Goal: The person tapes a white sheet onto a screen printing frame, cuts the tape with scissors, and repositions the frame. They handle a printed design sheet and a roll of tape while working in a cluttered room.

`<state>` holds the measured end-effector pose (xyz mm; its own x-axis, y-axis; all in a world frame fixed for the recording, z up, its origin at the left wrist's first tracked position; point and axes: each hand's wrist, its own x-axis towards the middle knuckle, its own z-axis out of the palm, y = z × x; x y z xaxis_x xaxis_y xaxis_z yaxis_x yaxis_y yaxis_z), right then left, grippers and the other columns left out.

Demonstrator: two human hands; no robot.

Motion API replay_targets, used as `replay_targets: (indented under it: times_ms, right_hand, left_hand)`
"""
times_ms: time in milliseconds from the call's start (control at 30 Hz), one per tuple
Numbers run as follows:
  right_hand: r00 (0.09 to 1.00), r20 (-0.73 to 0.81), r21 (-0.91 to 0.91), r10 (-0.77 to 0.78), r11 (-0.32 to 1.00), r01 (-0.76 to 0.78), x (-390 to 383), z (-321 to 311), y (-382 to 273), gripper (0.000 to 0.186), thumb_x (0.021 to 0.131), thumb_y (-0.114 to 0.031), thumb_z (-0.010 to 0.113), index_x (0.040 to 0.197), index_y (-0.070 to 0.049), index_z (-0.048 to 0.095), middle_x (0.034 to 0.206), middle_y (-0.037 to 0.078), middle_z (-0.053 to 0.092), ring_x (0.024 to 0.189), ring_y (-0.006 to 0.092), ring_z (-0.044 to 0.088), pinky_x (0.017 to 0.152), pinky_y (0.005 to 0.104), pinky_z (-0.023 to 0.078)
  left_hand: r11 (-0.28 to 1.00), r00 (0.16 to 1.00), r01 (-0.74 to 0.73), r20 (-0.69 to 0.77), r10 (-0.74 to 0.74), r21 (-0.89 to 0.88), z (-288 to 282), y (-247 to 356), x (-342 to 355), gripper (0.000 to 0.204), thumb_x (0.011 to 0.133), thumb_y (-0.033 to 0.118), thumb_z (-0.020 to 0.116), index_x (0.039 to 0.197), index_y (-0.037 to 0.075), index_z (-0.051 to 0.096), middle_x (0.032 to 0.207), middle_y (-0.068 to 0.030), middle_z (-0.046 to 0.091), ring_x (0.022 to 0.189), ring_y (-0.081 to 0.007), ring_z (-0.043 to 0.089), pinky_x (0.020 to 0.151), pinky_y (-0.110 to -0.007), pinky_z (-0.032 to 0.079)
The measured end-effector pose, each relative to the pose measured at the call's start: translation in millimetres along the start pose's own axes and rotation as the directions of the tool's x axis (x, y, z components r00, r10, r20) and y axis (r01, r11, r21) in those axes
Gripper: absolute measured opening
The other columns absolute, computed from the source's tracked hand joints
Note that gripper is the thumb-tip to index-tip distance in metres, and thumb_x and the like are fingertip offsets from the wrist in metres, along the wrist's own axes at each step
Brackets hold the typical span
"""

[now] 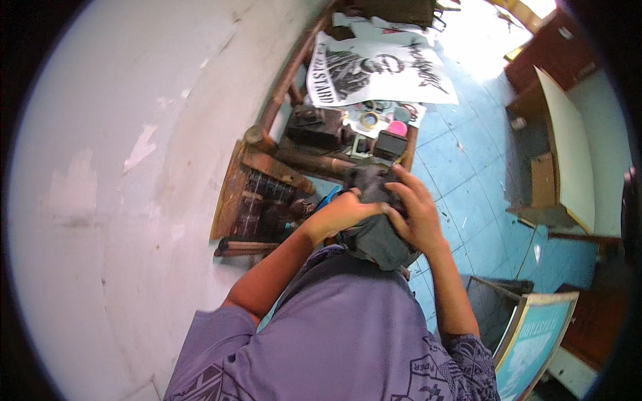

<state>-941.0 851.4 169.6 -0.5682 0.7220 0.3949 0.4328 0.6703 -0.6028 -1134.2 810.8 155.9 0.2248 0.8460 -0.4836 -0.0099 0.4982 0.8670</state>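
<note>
In the head view a dark grey cloth item (378, 244) is bunched in front of my body. My left hand (341, 214) grips its left side, with the thumb reaching across it; a small blue object (328, 197) shows beside these fingers, too hidden to name. My right hand (414, 217) has its fingers curled over the right side and top, thumb near the left thumb. Just beyond lie a dark square object (391, 144), a pink round item (397, 127) and a tape roll (370, 120).
A printed portrait sheet (421, 83) lies on a bamboo-framed bench (274, 107). A pale wall (120, 200) fills the left. On the right, a wooden cabinet (562, 154) stands on blue floor tiles, and a framed panel (535, 341) leans near my right arm.
</note>
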Motion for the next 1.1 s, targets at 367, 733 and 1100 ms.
replay_targets:
  times_ms: [367,733,1100]
  right_hand:
    - [0.977,0.015,-0.002,0.211,0.978,-0.211,8.5,-43.1,21.9,0.011,0.076,-0.001,0.071,0.083,0.003,0.063,0.076,0.011,0.063,0.065,0.019,0.061,0.06,0.0293,0.047]
    - [0.807,0.167,0.548,0.566,0.628,-0.553,-1.9,-0.5,-15.8,0.017,0.087,-0.006,0.067,0.075,-0.001,0.057,0.067,-0.001,0.055,0.06,0.0068,0.047,0.054,0.0253,0.038]
    - [0.739,0.19,0.35,0.646,0.659,-0.666,-0.8,-16.0,39.5,0.014,0.091,-0.014,0.062,0.088,-0.001,0.061,0.077,0.008,0.065,0.067,0.0157,0.06,0.065,0.029,0.047]
  left_hand:
    - [0.939,0.952,-0.282,0.068,0.3,-0.197,-9.8,-11.6,35.6,0.084,0.074,0.051,0.078,0.125,-0.008,0.047,0.126,-0.021,0.054,0.121,-0.0271,0.049,0.103,-0.033,0.037]
    - [0.66,0.711,-0.349,-0.27,0.649,0.666,11.0,-38.4,-40.2,0.077,0.068,0.06,0.074,0.112,0.0,0.056,0.11,-0.0173,0.058,0.106,-0.0348,0.056,0.095,-0.048,0.036]
    - [0.592,0.764,-0.459,-0.045,0.643,0.662,-34.3,-29.6,-52.4,0.052,0.075,0.053,0.071,0.078,0.002,0.061,0.07,-0.0174,0.061,0.072,-0.038,0.063,0.064,-0.045,0.048]
